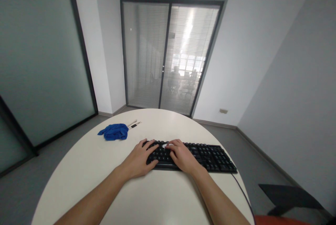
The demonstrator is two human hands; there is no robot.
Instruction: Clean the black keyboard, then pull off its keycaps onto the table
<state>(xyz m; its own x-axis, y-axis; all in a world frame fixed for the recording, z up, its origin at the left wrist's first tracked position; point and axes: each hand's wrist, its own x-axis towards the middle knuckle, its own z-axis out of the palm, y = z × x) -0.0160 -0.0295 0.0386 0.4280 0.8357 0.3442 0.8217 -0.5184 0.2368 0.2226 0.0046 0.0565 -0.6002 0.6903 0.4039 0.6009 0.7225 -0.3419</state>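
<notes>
The left hand [139,158] lies over the left end of the long black plastic keyboard [212,156], fingers spread wide and holding nothing, with the thumb at the near edge. It seems to steady the board. The right hand [183,156] rests on the keys just to its right, fingers drawn in narrow around a small white piece [165,145]. That piece is at the right fingertips, towards the far rows; it is perhaps tissue or thin cloth, though too small to tell for sure. The step in hand looks like close work on the keys with this piece.

Shifting the piece along the rows would call for a light pinch, with the left fingers staying out of its path, as the 2 hands sit near each other.

Beyond and left of the left fingertips lies a crumpled blue cloth [115,132], with thin sticks [132,123] and a small black piece [134,126] at its right side. Past both sets of fingers, the round cream table [162,118] offers room to move. Room is tighter right of the right fingers: the keyboard's right end sits near the table's edge, and a thin black cable [243,191] runs from there towards the body.
</notes>
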